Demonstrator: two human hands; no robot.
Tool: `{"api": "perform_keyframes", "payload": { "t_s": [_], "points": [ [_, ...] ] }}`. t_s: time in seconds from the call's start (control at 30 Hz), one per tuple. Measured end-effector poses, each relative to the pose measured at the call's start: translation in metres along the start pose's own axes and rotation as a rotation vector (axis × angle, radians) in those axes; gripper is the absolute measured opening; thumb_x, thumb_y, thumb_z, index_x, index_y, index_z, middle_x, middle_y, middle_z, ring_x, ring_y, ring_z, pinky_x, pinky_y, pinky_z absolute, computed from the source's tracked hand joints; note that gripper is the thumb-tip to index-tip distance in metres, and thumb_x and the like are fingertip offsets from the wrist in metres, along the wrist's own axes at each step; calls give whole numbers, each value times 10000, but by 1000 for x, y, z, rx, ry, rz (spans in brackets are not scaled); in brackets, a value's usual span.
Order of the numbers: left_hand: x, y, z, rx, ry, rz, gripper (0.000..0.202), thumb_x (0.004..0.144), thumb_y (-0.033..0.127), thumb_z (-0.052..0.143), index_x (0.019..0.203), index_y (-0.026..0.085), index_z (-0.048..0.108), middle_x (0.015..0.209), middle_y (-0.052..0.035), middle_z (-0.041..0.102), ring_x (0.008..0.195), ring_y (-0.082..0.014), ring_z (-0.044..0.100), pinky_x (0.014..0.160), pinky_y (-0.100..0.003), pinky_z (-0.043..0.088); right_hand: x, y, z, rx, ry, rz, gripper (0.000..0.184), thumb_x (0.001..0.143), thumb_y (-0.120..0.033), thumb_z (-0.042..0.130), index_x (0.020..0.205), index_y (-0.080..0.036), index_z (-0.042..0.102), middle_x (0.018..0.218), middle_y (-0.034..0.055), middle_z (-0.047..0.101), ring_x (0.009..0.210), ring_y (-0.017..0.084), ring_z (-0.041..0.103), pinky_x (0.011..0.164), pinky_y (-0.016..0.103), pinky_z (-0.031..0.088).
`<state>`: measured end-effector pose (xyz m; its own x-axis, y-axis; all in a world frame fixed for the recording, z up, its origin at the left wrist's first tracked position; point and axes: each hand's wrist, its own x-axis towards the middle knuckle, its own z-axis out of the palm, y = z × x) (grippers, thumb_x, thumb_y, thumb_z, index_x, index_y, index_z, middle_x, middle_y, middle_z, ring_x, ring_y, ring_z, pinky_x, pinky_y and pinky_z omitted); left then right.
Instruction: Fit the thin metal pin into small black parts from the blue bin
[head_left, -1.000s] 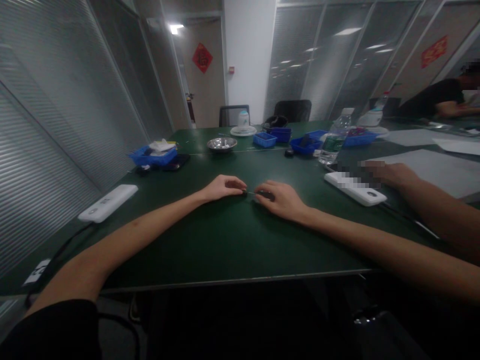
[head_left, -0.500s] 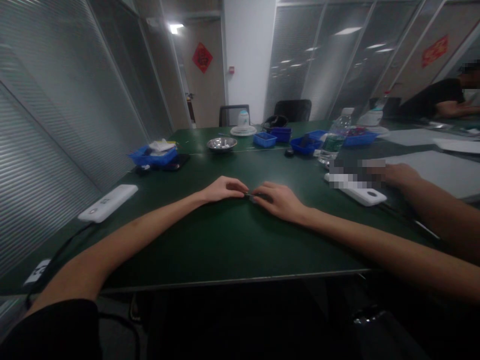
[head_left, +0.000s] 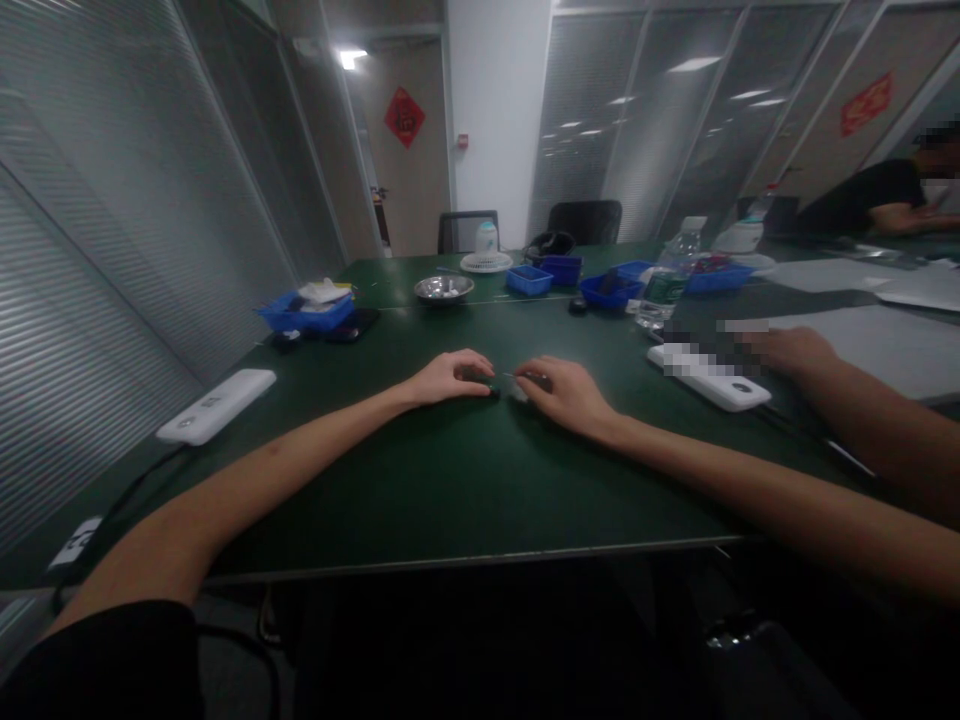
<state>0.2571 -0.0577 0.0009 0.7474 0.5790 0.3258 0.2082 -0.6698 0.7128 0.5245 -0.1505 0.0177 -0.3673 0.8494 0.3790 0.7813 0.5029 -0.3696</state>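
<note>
Over the dark green table, my left hand rests with curved fingers, its thumb and fingertips apart. A small dark piece lies at the thumb tip; whether the thumb touches it I cannot tell. My right hand is closed in a pinch, and a thin, light piece sticks out from its fingertips toward the left hand. Below those fingertips shows a small, pale, see-through patch, too blurred to name. A short gap separates the two hands.
A metal bowl, blue trays and a water bottle stand farther back. White power strips lie left and right. Another person's hand is beside the right one. A blue basket sits at back left.
My hands have drawn slightly apart, the right one moving a little to the right with the thin piece. The left fingertips have parted, and a small dark piece shows by the thumb.
</note>
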Motion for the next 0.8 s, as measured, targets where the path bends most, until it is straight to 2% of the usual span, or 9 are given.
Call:
{"api": "perform_keyframes", "payload": {
  "t_s": [0.13, 0.27, 0.57, 0.8],
  "points": [
    [0, 1, 0, 10, -25, -10, 255, 876, 418, 777, 1033, 218, 799, 1163, -86, 708, 1022, -225, 662, 817, -339, 503, -3, -7, -4, 9, -20, -30, 256, 1001, -364, 572, 1120, -231, 756, 1038, 75, 730, 874, 213, 661, 780, 339, 506],
    [-1, -1, 1, -32, -52, -88, 291, 883, 427, 769, 1050, 189, 789, 1027, -78, 737, 892, -207, 675, 778, -332, 514, -4, -10, -6, -11, -29, -35, 247, 976, -351, 597, 1104, -226, 767, 1039, 76, 731, 888, 220, 664, 776, 338, 505],
    [-2, 1, 2, -72, -48, -79, 259, 926, 382, 727, 1039, 156, 782, 1063, -84, 759, 989, -213, 694, 908, -341, 522, -6, -11, -4, -60, -36, -87, 244, 976, -366, 607, 1084, -219, 769, 1020, 62, 721, 854, 199, 656, 743, 305, 468],
    [-2, -2, 1, -73, -62, -56, 249, 970, 364, 676, 1071, 161, 778, 1074, -84, 756, 999, -209, 691, 925, -346, 517, -8, -14, -6, -137, -58, -123, 287, 1011, -387, 566, 1159, -218, 743, 1071, 70, 704, 831, 188, 644, 718, 300, 450]
  ]
}}
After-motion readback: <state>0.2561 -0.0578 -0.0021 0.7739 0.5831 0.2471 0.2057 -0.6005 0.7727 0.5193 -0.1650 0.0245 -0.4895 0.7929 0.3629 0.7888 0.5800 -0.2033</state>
